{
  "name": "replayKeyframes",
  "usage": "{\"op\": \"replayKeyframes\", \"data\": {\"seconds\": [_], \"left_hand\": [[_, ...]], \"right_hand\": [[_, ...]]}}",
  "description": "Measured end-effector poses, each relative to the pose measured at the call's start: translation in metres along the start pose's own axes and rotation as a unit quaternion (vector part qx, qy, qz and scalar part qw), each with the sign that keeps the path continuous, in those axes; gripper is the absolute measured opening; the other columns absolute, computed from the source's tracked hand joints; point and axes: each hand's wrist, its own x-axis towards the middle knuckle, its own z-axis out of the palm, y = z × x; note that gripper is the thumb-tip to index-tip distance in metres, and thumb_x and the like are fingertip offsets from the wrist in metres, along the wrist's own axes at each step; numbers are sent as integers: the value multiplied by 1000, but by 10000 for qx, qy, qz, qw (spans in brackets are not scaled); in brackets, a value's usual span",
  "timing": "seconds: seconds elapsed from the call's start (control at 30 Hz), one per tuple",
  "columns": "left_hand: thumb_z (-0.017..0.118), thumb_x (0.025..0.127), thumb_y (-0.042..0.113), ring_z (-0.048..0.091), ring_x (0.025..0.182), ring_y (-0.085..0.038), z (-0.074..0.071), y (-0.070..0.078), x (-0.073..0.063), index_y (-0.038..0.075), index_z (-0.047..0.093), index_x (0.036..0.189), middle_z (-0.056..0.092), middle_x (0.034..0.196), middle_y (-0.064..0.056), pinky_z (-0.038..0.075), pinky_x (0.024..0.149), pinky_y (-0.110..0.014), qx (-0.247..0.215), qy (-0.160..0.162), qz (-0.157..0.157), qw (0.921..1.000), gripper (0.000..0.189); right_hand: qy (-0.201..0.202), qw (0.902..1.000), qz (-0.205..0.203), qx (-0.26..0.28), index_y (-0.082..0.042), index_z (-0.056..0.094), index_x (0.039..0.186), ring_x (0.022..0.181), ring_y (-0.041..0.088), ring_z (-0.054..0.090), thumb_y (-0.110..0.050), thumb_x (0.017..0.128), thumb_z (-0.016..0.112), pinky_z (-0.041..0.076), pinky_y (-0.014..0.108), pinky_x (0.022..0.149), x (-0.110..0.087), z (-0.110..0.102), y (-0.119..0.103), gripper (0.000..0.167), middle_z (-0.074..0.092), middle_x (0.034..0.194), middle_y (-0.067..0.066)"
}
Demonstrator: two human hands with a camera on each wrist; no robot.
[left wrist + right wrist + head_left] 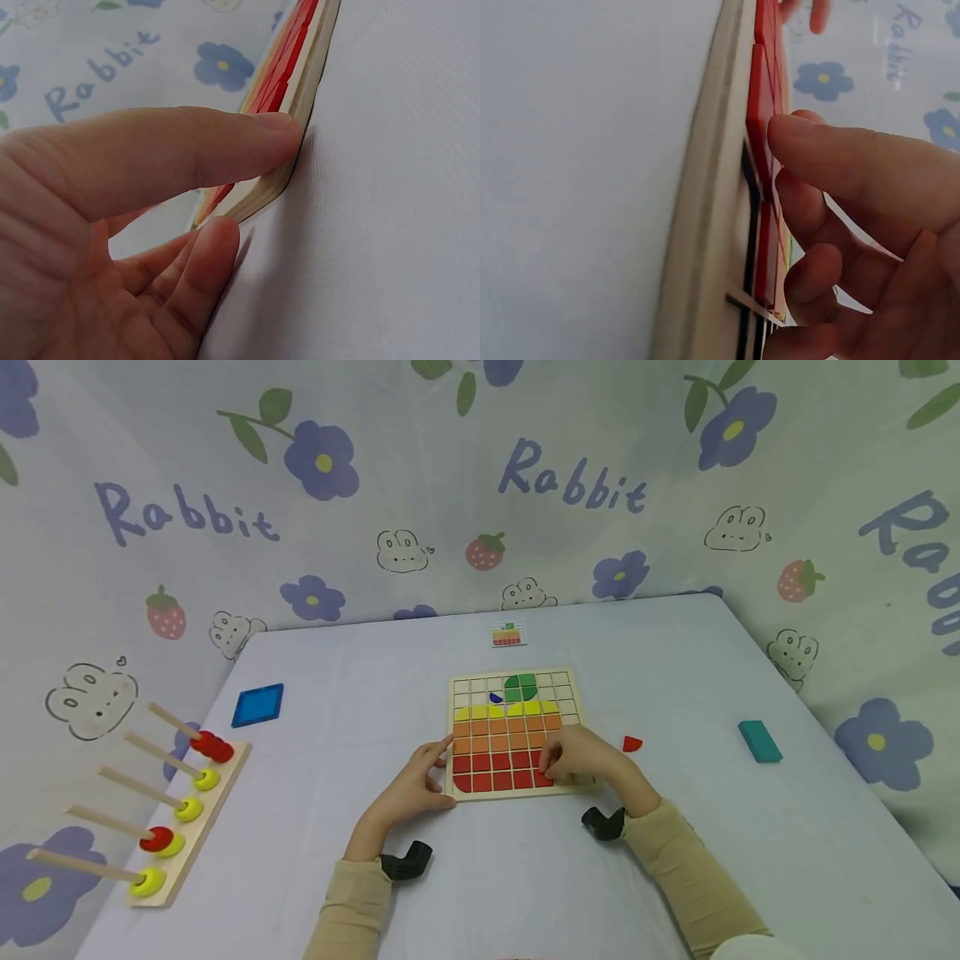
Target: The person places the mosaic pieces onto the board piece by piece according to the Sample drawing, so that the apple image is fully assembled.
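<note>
A wooden grid board [461, 687] lies mid-table with rows of red, orange and yellow tiles, plus green pieces [521, 687] and a small blue piece [496, 697] at its far side. My left hand [411, 787] braces the near-left corner, its straight thumb [255, 142] pressing the front edge and its fingers along the left side. Over the board's right part, my right hand [576, 752] pinches a red tile [759, 112] between thumb and forefinger at the end of the red rows. A red quarter-round piece [632, 744] lies right of the board.
Behind the board is a small pattern card [508, 633]. At left, a peg stand [191, 852] holds red and yellow rings, with a blue tray [258, 705] beyond it. A teal block [760, 741] lies far right. Printed cloth [450, 460] hangs around the table.
</note>
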Motion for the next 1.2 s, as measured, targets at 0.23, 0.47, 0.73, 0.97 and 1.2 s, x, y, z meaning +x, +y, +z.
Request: {"op": "replayKeyframes", "data": {"seconds": [0.23, 0.47, 0.73, 0.97, 1.2], "left_hand": [[79, 68, 1, 50, 75, -16, 0, 0, 0, 15, 26, 147, 33, 136, -14, 44, 69, -27, -21, -42, 97, 9999, 95], [79, 68, 2, 50, 74, -15, 0, -1, 1, 16, 27, 147, 33, 136, -14, 45, 68, -26, 50, -24, 141, 9999, 95], [78, 68, 1, 50, 71, -16, -4, -5, -2, 13, 26, 147, 31, 137, -17, 45, 66, -25, 24, -73, 293, 9995, 96], [78, 68, 0, 50, 72, -16, -4, -3, -4, 14, 26, 147, 32, 136, -17, 45, 67, -26, 59, -62, 270, 9996, 95], [78, 67, -1, 50, 73, -16, -4, -1, -5, 13, 26, 147, 34, 133, -16, 45, 67, -25, -4, -62, 310, 9995, 96]], "right_hand": [[497, 9986, 5, 189, -8, 67, 77, 69, 17, 49, -7, 75, 72, 41, 31, 60, -15, -28, 13, 6, 60, 73, 0], [1216, 9895, 747, 212, -3, 66, 93, 70, 21, 51, -10, 77, 71, 42, 32, 61, -48, -66, 51, 18, 59, 85, 7], [1331, 9839, 1194, -61, -3, 64, 107, 86, 24, 50, -12, 76, 72, 43, 33, 68, -61, -63, 79, 33, 57, 92, 8], [1436, 9826, 1129, -335, -3, 67, 98, 83, 23, 50, -9, 74, 73, 41, 33, 67, -60, -57, 83, 25, 57, 90, 8], [1454, 9834, 1081, -73, -4, 61, 94, 85, 25, 50, -5, 74, 72, 42, 33, 68, -59, -56, 81, 23, 58, 92, 10]]}}
